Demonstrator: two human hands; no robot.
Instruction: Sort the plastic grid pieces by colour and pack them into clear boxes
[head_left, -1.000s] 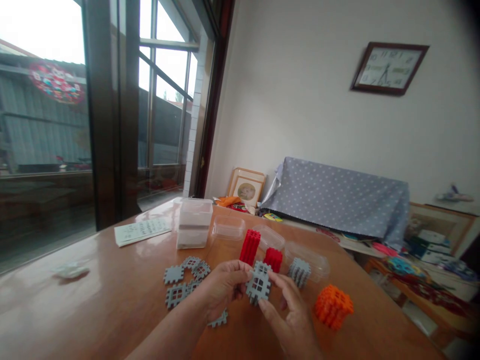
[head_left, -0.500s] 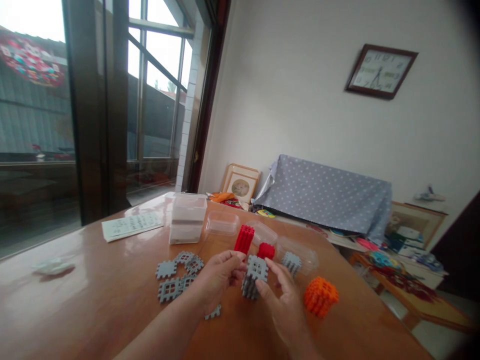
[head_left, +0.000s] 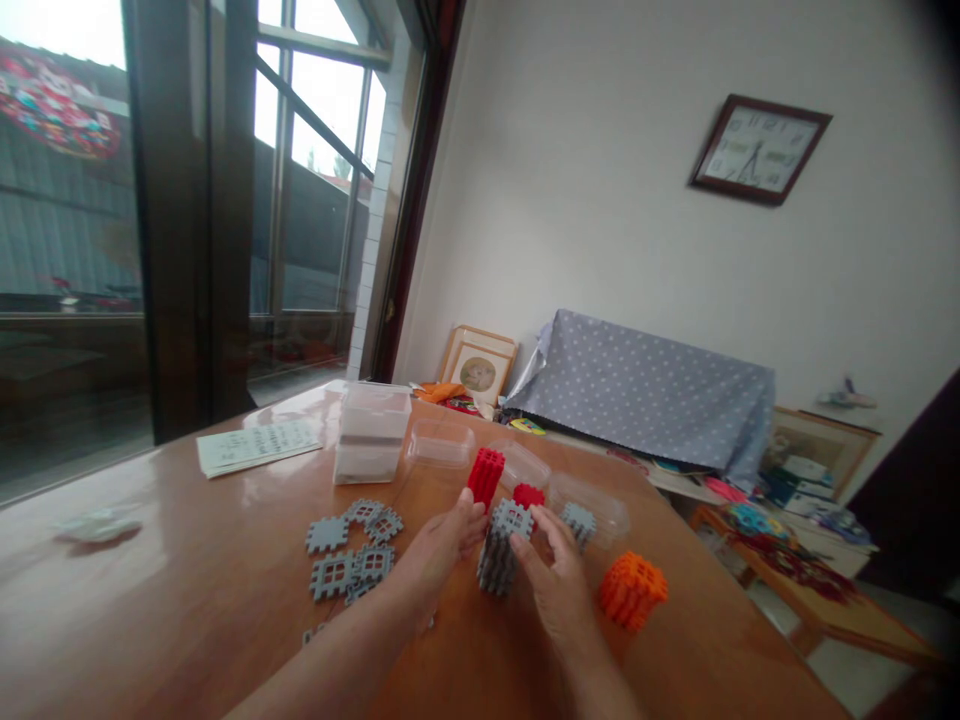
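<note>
A tall stack of grey interlocking plastic tiles (head_left: 498, 565) stands on the table before me, with a window-pattern tile on top. My right hand (head_left: 556, 570) grips the upper part of this stack, thumb on the near side and fingers on the far side. Just left of it is my left hand (head_left: 448, 535), fingers stretched out and nothing visible in them. Behind the hands rise a red tile stack (head_left: 487, 478) and a lower red stack (head_left: 529, 495), partly hidden. Loose grey tiles (head_left: 331, 575) lie left of my left forearm, which covers some of them.
An orange tile stack (head_left: 634, 590) stands right of my right hand. A smaller grey stack (head_left: 579, 522) sits by clear plastic trays (head_left: 611, 510). Further back are a white lidded box (head_left: 369, 460) and paper sheets (head_left: 255, 447). A crumpled plastic bag (head_left: 97, 525) lies far left.
The grey stack looks taller now, and my right hand still holds its upper part. My left hand's fingers have straightened from a curled pose. The view has shifted slightly.
</note>
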